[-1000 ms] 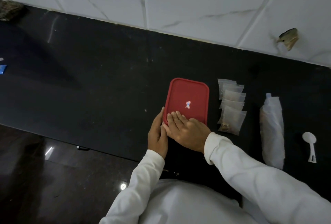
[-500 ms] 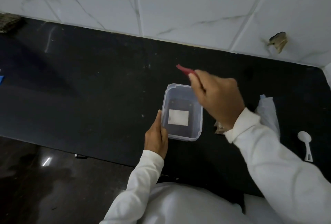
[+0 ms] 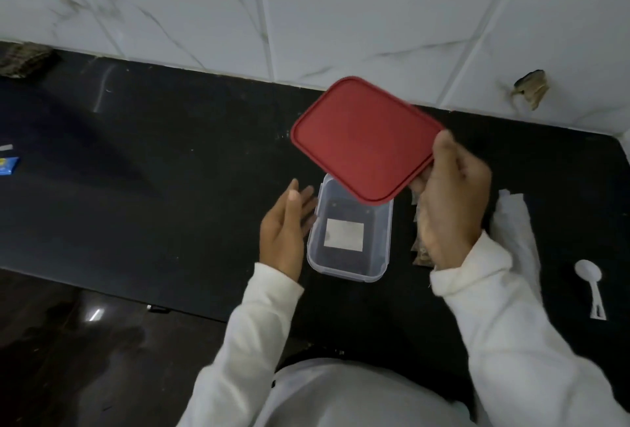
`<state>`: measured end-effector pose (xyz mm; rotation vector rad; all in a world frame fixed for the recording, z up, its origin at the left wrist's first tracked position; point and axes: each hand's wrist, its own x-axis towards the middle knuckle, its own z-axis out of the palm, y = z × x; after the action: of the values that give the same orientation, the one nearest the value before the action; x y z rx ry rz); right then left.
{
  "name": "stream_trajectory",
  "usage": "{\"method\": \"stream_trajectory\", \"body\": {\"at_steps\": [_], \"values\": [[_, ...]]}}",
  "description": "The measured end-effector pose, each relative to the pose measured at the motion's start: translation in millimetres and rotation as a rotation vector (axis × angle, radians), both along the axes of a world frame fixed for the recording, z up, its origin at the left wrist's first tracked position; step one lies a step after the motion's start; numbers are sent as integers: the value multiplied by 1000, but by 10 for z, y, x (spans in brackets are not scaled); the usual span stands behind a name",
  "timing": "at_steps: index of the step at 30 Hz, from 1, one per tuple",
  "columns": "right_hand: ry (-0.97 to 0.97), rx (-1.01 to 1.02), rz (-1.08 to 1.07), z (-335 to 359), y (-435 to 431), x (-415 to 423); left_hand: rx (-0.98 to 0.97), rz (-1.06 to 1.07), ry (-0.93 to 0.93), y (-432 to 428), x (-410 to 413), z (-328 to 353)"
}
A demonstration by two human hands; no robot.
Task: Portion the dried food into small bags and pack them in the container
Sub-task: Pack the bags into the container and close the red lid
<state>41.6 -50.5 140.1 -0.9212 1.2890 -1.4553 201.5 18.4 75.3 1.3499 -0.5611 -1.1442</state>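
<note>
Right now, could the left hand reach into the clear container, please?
Probably yes: the left hand is open right beside the container, and the right hand holds the red lid lifted, overlapping only its far end.

views=1 | head-worn, wide-angle | faces forward-down onto counter [image 3: 153,188], tiled wall [image 3: 341,0] beyond | close

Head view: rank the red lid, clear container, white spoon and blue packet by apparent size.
1. red lid, though it is held up nearer the camera, so its lead over the container is unsure.
2. clear container.
3. white spoon.
4. blue packet, cut off by the left edge.
</note>
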Motion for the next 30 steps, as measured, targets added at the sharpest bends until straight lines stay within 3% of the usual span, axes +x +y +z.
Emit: {"method": "stream_trajectory", "body": {"at_steps": [1, 5, 8, 12, 17, 21, 30], "values": [[-63, 54, 52, -52, 85, 60, -10, 5, 81, -65, 60, 97], [-115, 191, 213, -240, 439, 304, 14, 81, 126, -181, 370, 151], [49, 226, 324, -434, 561, 428, 113, 106, 118, -199, 665, 50], [335, 231, 536, -580, 550, 654, 240, 62, -7, -214, 1105, -64], [426, 358, 707, -674, 498, 1074, 357, 9, -395, -275, 1510, -225], [329, 501, 722, -816, 492, 1328, 455, 0, -646, -336, 1594, -386], [443, 668, 595, -1085, 493, 1574, 600, 67, -594, -397, 1372, -724]]}}
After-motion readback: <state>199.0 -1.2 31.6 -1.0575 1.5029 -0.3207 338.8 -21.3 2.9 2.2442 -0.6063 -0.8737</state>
